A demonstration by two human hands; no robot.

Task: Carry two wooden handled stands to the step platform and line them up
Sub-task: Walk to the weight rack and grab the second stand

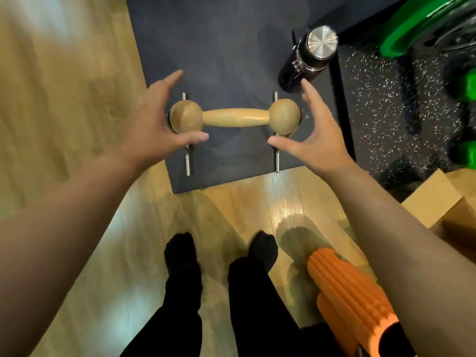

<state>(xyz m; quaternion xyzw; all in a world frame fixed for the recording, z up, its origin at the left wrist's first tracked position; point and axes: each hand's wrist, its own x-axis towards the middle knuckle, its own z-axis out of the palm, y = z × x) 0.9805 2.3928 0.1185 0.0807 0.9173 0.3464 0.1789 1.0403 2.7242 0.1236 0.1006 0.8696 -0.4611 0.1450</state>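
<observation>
Left hand: our left hand (pixel 157 117) is spread open at the left knob of the wooden handled stand (pixel 235 117), thumb under the knob's near side, fingers reaching past its far side. It looks to touch the knob or sit just off it; we cannot tell which. Nothing is clasped.

Right hand: our right hand (pixel 313 135) mirrors it at the right knob, fingers straight and loose, thumb pointing inward below the knob. Open too, holding nothing.

Stand: one stand only is in view. Two round wooden knobs are joined by a wooden bar, and it sits on two metal rods (pixel 277 153) that run toward and away from us.

Long axis: the bar runs left to right, straight across between our hands. Each hand is at its own end, neither nearer than the other.

Resting place: the stand lies on the dark platform (pixel 224 47), near its front edge. We judge this to be the step platform, so this stand seems already delivered.

Second stand: not in view.

Step in hand: probably squaring this stand to the platform edge, or letting go of it. Which one, the frame does not settle.

Beyond the stand: a dark bottle with a steel cap (pixel 310 57) stands on the platform, just past the right knob.

Nearer than the stand: our feet in dark socks (pixel 221 253) on the wood floor (pixel 64 112), with an orange ridged roller (pixel 350 297) to their right.

Right of the stand: speckled rubber flooring, green gear and a cardboard box (pixel 435 199).

Risk: a rightward nudge could knock the bottle.
</observation>
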